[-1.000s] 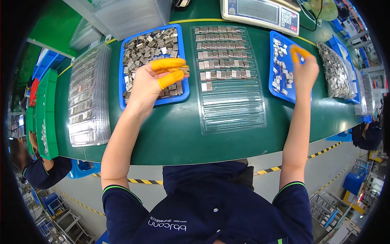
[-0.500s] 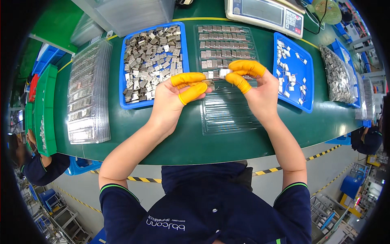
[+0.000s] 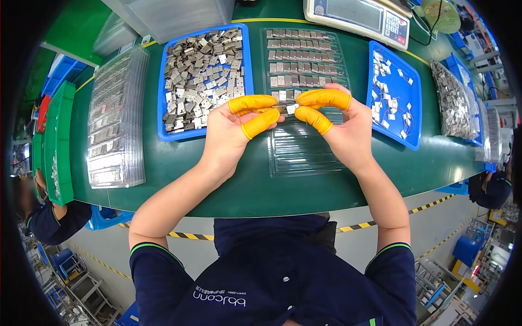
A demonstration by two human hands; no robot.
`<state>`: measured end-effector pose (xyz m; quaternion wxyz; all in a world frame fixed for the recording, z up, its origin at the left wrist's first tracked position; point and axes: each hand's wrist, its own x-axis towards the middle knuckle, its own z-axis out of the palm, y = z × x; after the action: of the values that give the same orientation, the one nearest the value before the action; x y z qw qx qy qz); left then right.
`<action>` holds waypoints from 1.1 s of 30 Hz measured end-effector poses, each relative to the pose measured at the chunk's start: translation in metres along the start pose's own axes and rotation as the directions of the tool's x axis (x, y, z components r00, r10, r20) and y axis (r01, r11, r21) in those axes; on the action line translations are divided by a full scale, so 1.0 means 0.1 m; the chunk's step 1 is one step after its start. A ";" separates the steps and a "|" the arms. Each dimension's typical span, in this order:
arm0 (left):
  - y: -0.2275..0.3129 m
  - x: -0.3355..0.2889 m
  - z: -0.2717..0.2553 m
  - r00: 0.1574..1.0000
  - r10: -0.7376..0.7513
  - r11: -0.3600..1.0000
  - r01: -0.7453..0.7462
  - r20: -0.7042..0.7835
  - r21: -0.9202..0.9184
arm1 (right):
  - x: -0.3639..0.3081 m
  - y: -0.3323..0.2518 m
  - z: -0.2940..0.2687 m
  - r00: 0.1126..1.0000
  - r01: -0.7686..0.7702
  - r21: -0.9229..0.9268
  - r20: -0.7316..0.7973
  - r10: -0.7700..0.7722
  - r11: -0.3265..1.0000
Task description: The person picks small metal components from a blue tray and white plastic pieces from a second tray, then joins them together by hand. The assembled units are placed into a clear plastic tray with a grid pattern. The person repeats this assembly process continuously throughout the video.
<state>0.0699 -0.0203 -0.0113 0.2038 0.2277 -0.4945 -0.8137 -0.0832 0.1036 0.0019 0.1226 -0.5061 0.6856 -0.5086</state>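
Yellow covers several fingers [image 3: 260, 102], blue the trays [image 3: 249, 62], green the tabletop [image 3: 272, 196].

By the grip, I see yellow finger covers [image 3: 253, 103]. Well behind it is a dark blue shirt [image 3: 255, 266] with green-edged short sleeves [image 3: 157, 271], white buttons [image 3: 286, 279] and pale letters [image 3: 234, 300].

Clear tray [image 3: 304, 155] partly hidden; scale [image 3: 359, 19] cropped by top edge.
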 end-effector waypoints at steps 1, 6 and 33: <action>-0.01 0.00 0.00 1.000 0.012 1.000 -0.012 0.007 -0.002 | -0.01 0.01 0.01 1.000 -0.006 -0.010 -0.014 0.006 1.000; -0.03 0.00 0.03 1.000 0.016 1.000 -0.017 0.012 0.024 | -0.02 -0.01 0.04 0.996 -0.081 0.124 0.050 0.075 0.989; 0.12 -0.06 0.00 0.992 0.007 0.995 -0.020 0.127 0.099 | -0.02 0.01 0.00 0.955 -0.242 0.472 0.271 0.122 0.848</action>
<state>0.0762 -0.0217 0.0007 0.1661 0.1825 -0.5481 -0.7992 -0.0833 0.1052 0.0003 0.3759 -0.4450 0.5567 -0.5923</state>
